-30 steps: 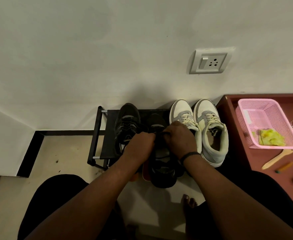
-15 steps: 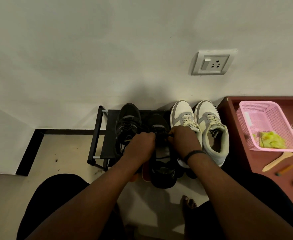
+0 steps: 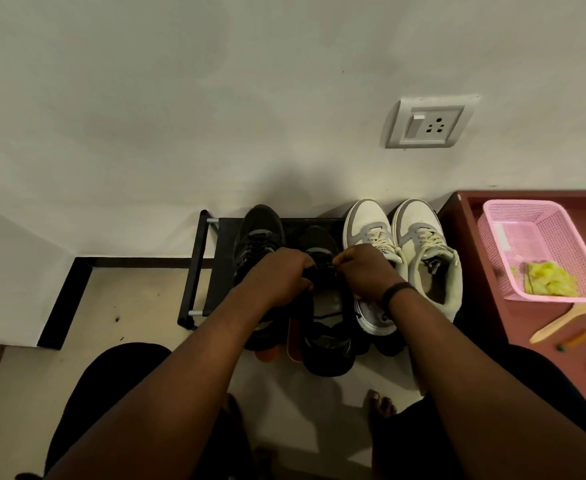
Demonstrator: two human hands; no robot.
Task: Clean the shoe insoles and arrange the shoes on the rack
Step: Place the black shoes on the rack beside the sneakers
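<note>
A low black shoe rack stands against the wall. On it, from the left, sit a black sneaker, a second black sneaker with its heel over the rack's front edge, and a pair of white and grey sneakers. My left hand grips the second black sneaker at the left side of its opening. My right hand pinches the same shoe's tongue or laces at the right side. An orange-edged insole shows beside that shoe, below my left forearm.
A red-brown low table stands at the right with a pink mesh basket holding a yellow cloth, a wooden spatula and small items. A wall socket is above. My bare feet rest on the floor below the rack.
Both hands stay on the second black sneaker. They have drawn slightly apart at the shoe's opening, and my right hand has shifted a little to the right.
</note>
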